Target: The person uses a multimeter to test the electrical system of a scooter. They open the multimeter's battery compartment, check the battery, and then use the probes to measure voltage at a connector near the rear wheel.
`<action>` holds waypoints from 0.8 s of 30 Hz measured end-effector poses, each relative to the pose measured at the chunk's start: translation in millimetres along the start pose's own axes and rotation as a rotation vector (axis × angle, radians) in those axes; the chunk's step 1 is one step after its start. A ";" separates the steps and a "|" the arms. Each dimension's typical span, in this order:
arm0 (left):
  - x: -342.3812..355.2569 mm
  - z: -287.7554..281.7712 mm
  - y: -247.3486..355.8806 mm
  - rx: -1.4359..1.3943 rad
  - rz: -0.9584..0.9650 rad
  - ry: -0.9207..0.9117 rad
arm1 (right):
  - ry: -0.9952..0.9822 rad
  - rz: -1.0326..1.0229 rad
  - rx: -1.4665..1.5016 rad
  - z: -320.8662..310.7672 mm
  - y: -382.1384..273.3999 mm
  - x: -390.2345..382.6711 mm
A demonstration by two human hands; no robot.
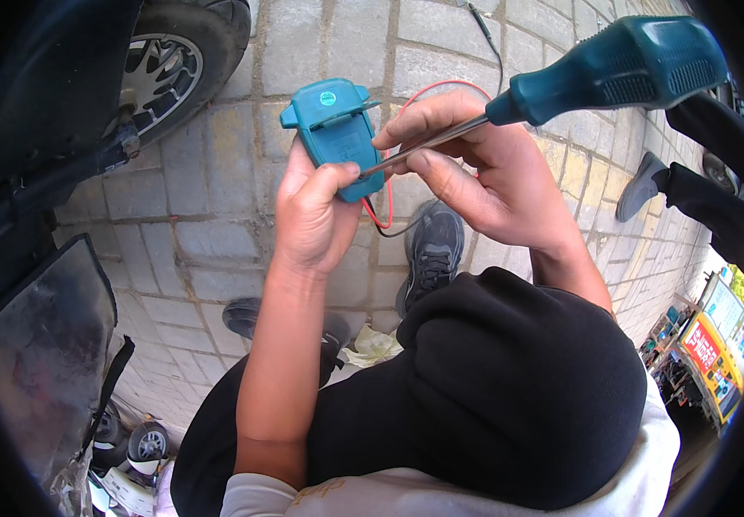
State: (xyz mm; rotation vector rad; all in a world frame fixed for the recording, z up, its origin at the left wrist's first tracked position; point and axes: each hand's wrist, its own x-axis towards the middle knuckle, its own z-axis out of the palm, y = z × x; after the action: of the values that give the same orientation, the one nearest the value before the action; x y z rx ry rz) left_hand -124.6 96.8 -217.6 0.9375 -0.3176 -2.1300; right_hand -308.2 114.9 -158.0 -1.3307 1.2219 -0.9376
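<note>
My left hand (311, 211) grips a teal plastic meter case (342, 138) from the left, thumb over its lower part. A flap or stand juts from the case's upper part. My right hand (497, 177), right of the case, holds a large screwdriver (613, 73) by its metal shaft between thumb and fingers; its teal handle points up and right. The shaft reaches the case beside my left thumb, where the tip is hard to make out. Red and black leads (385, 215) loop from the case, and a black probe (484, 26) lies on the paving.
A vehicle wheel (169, 77) and dark, dirty panel (53, 327) are on the left. My shoe (432, 246) stands on the brick paving (208, 224). Another person's shoe and dark trouser leg (639, 185) are at the right. A colourful sign (708, 349) stands beyond.
</note>
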 end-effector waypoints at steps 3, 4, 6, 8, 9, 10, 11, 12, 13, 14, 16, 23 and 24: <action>0.6 2.0 -1.4 -0.017 -0.011 0.030 | -0.092 -0.171 -0.216 -4.7 3.1 -1.0; 1.1 2.1 -1.7 -0.012 -0.018 0.059 | -0.078 -0.195 -0.288 -4.9 5.3 -0.5; 0.6 2.1 -3.2 0.000 -0.016 0.040 | -0.046 -0.192 -0.283 -3.2 10.3 -0.3; 0.4 1.8 -5.4 -0.012 -0.007 0.027 | -0.009 -0.211 -0.291 0.2 15.3 0.1; 0.7 1.7 -6.6 -0.016 -0.002 0.065 | -0.001 -0.139 -0.137 3.1 16.7 -1.4; 0.6 0.9 -6.8 -0.010 -0.020 0.094 | 0.009 -0.123 -0.033 4.1 18.3 -1.2; 0.9 0.1 -7.0 -0.013 -0.026 0.089 | -0.013 -0.062 0.061 5.6 19.5 -1.8; 1.5 -0.8 -7.3 -0.023 -0.031 0.091 | -0.036 -0.002 0.153 5.8 20.8 -1.3; 2.1 -1.4 -7.9 0.009 -0.033 0.099 | 0.005 0.102 0.056 6.8 21.7 -1.6; 2.2 -2.1 -8.3 -0.002 -0.031 0.107 | 0.011 -0.005 0.013 6.4 22.4 -1.1; 2.5 -3.1 -9.0 -0.022 -0.021 0.120 | 0.028 -0.088 -0.112 5.8 23.0 -1.0; 2.1 -4.1 -10.7 -0.009 -0.036 0.130 | 0.014 0.021 0.036 5.5 19.3 -3.3; 2.0 -4.2 -10.5 -0.022 -0.027 0.122 | 0.027 -0.034 0.027 5.3 18.6 -3.5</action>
State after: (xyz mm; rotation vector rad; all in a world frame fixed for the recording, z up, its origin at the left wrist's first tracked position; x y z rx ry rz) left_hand -128.3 102.7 -226.7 1.0593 -0.2206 -2.0856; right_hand -306.5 120.7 -176.7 -1.3252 1.2068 -0.9959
